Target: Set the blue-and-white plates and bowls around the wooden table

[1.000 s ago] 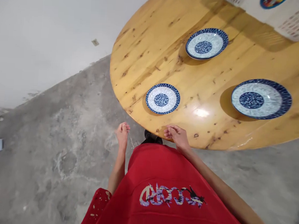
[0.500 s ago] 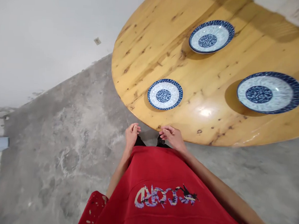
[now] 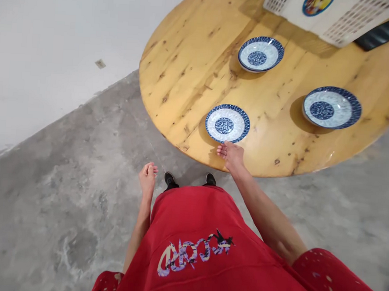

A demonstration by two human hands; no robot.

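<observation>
Three blue-and-white patterned plates lie on a round wooden table (image 3: 185, 74). The near plate (image 3: 227, 123) sits close to the table's front edge, the second plate (image 3: 260, 54) lies farther back, and the third plate (image 3: 331, 107) is off to the right. My right hand (image 3: 231, 155) reaches over the table edge, fingers loosely curled, just short of the near plate's rim and holding nothing. My left hand (image 3: 147, 177) hangs over the floor, left of the table, fingers loosely together and empty.
A white perforated basket (image 3: 328, 13) with a round sticker stands at the table's far side, a dark object (image 3: 379, 34) beside it. Grey concrete floor (image 3: 64, 177) meets a white wall (image 3: 56, 36). My black shoes (image 3: 189, 180) stand under the table edge.
My right hand has moved forward over the table edge toward the near plate. My left hand has dropped back and to the left. The view has shifted, bringing the basket back in.
</observation>
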